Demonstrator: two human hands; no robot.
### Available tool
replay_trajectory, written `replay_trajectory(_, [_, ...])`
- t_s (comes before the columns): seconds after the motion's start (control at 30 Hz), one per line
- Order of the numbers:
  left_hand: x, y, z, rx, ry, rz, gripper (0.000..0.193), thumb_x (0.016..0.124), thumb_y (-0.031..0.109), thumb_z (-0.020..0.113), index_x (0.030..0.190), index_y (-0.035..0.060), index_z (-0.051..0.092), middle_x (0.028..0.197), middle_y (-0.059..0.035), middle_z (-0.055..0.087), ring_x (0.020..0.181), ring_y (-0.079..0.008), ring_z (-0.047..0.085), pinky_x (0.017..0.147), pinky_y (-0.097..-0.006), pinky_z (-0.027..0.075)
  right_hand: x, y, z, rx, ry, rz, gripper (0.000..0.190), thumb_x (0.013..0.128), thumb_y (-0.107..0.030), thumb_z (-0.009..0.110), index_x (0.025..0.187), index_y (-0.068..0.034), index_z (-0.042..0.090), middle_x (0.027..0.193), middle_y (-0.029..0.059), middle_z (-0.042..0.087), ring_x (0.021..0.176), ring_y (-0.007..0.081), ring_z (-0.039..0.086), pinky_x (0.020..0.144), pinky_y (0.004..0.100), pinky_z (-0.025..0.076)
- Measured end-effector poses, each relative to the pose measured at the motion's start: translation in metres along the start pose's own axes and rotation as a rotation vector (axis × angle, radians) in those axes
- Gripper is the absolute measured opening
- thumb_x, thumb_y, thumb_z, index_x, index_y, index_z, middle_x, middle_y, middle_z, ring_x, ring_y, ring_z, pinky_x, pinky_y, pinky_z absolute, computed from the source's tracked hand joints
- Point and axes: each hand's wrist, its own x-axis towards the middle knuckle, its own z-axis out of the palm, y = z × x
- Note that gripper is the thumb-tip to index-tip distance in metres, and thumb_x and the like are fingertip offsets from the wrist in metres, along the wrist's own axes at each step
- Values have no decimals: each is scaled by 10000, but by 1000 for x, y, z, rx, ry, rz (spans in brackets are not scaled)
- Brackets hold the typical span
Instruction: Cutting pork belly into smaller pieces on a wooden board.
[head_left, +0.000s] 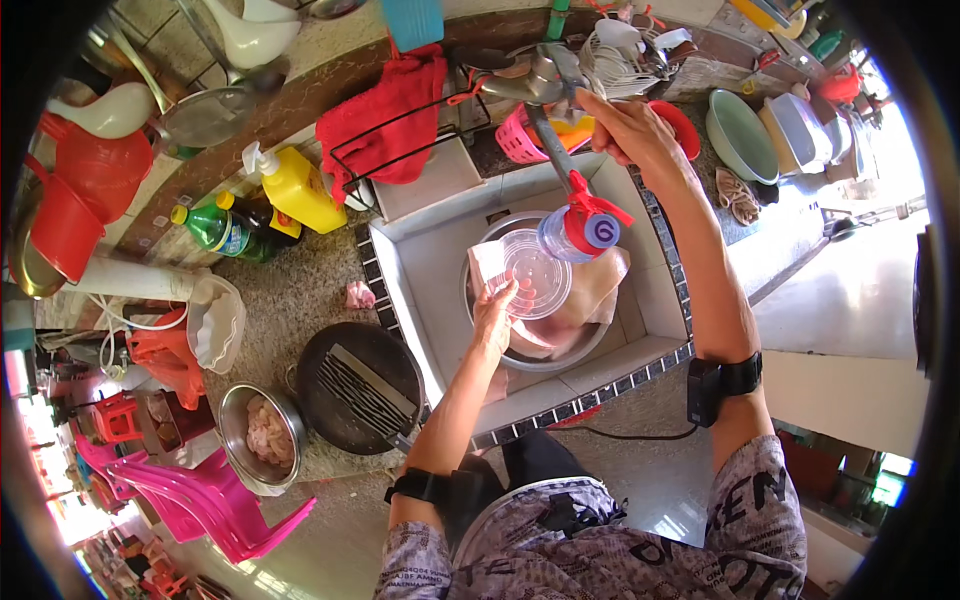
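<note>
My left hand (501, 315) holds a round clear plastic lid or shallow container (537, 274) over the tiled sink. Up at the metal faucet (553, 75), my right hand (626, 127) touches its handle with fingers partly hidden. A cut plastic bottle piece (576, 232) is tied with red ribbon to the spout's end. Below, a wide metal basin (556, 366) stands in the sink (431, 259) with pale, skin-like sheets (600, 289) in it, possibly meat; part of it is hidden by my left hand and the plastic piece.
Left of the sink are a dark pan (322, 352) with a slotted metal tool, a steel bowl of raw meat (225, 409), a yellow pump bottle (304, 191) and a green bottle (217, 229). A red cloth (397, 112) hangs on a black rack behind. A green basin (739, 135) stands at right.
</note>
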Motion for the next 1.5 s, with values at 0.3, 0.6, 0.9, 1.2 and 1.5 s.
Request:
replay_trajectory(0.3, [12, -6, -2, -11, 10, 26, 267, 815, 92, 611, 1067, 53, 531, 919, -138, 640, 747, -207, 641, 614, -294, 539, 13, 6, 10, 601, -177, 106, 300, 885, -378, 516, 766, -102, 497, 600, -55, 409, 469, 7, 315, 393, 151, 242])
replay_trajectory(0.6, [29, -14, 8, 7, -13, -15, 245, 815, 113, 619, 1046, 82, 543, 884, -119, 652, 726, -194, 644, 585, -271, 526, 22, -11, 4, 624, -136, 106, 293, 906, -361, 482, 782, -96, 485, 596, -57, 377, 461, 7, 288, 397, 153, 225])
replay_trajectory(0.9, [59, -35, 32, -40, -89, -31, 270, 797, 138, 643, 1047, 94, 549, 891, -94, 650, 734, -158, 639, 588, -271, 529, -28, 97, -24, 338, 27, 197, 458, 879, -535, 406, 879, -102, 558, 606, -32, 487, 543, 26, 420, 425, 181, 268])
replay_trajectory(1.2, [97, -47, 57, -7, -319, 193, 314, 884, 244, 531, 1163, 100, 528, 1032, -29, 601, 921, -109, 564, 777, -261, 464, -82, 206, 25, 520, 29, 303, 323, 828, -377, 563, 909, -65, 581, 764, -1, 566, 665, 83, 544, 572, 220, 455])
replay_trajectory(1.5, [65, -3, 18, 60, -239, 30, 381, 921, 201, 458, 1281, 90, 402, 1208, -45, 509, 1098, -172, 503, 856, -366, 471, -15, 233, 96, 1479, -301, 433, 263, 890, -275, 509, 936, -23, 568, 955, 125, 609, 846, 242, 600, 749, 354, 516])
